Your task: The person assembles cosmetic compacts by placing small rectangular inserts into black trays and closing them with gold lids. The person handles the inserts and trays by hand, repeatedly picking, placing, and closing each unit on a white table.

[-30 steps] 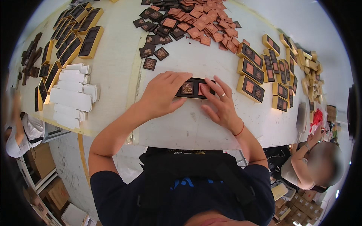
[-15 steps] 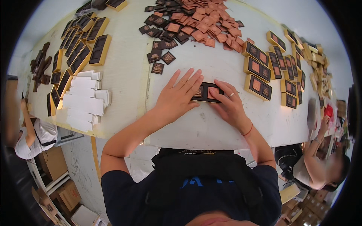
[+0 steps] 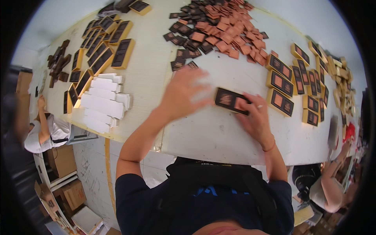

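A shallow gold-edged box (image 3: pixel 225 98) stands in front of me, with a black patterned square in its left compartment and a copper-coloured square in its right one. My right hand (image 3: pixel 253 117) is closed round the right end of this box, its fingers partly covering the copper-coloured square. Apart from the box, to its left, my left hand (image 3: pixel 181 94) is raised with spread fingers and holds nothing; motion blurs it. Just beyond its fingertips lie loose black squares (image 3: pixel 184 55), beside a big heap of copper-coloured squares (image 3: pixel 231 35).
Filled gold boxes (image 3: pixel 280 82) stand in rows on the right, with more gold pieces (image 3: pixel 342 86) beyond. At left are gold boxes with dark inserts (image 3: pixel 102 60), stacked white card pieces (image 3: pixel 102 102) and dark brown strips (image 3: pixel 58 64). Other people sit at both sides.
My left hand has lifted off the box and moved left, fingers spreading. My right hand stays at the box's right end, and the box now sits slightly tilted. The whole view has shifted.
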A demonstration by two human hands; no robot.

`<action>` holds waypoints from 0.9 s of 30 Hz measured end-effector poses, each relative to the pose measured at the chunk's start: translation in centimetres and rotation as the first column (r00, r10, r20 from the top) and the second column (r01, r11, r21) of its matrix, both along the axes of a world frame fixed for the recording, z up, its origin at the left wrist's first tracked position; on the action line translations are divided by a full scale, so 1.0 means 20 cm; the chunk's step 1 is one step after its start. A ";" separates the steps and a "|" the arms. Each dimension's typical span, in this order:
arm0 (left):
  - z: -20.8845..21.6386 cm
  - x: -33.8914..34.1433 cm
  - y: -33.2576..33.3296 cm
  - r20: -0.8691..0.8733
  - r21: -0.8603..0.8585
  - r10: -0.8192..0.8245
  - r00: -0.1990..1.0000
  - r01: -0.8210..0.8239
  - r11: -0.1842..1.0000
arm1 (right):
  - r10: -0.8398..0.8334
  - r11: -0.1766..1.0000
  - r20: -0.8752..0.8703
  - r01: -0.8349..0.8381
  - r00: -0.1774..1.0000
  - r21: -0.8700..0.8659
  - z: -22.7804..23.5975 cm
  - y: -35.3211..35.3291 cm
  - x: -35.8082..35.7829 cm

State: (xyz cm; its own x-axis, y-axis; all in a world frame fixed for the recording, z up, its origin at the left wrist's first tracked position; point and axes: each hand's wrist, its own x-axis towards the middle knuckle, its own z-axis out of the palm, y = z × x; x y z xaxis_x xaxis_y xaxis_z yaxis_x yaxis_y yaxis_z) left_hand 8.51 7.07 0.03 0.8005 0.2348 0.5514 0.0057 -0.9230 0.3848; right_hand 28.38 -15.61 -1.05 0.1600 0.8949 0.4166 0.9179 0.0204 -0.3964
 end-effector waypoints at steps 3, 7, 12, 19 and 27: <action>-0.01 -0.11 0.41 0.094 -0.171 0.492 0.865 -0.473 0.864 | -0.220 0.975 -0.145 0.220 0.965 -0.015 -0.04 -0.08 0.13; -0.23 -0.39 0.79 -0.043 0.165 0.886 0.462 -0.871 0.462 | -0.498 0.864 -0.081 0.502 0.863 0.042 -0.08 -0.17 0.35; -0.18 -0.42 0.80 -0.080 -0.025 0.862 0.500 -0.866 0.499 | -0.386 0.914 0.157 0.354 0.909 0.196 0.06 0.03 0.32; 0.09 -0.08 0.21 -0.062 -0.551 0.144 0.988 -0.154 0.820 | -0.191 0.979 0.061 0.186 0.980 0.086 -0.05 0.61 0.39; -0.02 0.03 -0.07 -0.266 -0.470 -0.213 0.940 0.066 0.880 | -0.264 0.954 -0.212 0.222 0.941 -0.202 -0.06 0.74 0.50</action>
State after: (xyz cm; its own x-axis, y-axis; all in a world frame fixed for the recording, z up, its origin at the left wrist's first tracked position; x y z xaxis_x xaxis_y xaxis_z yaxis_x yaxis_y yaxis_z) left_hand 9.02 5.73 -0.38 0.9524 0.2704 0.1410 0.0728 -0.6505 0.7560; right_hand 38.29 -0.91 -2.17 0.4557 0.8711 0.1831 0.7666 -0.2795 -0.5781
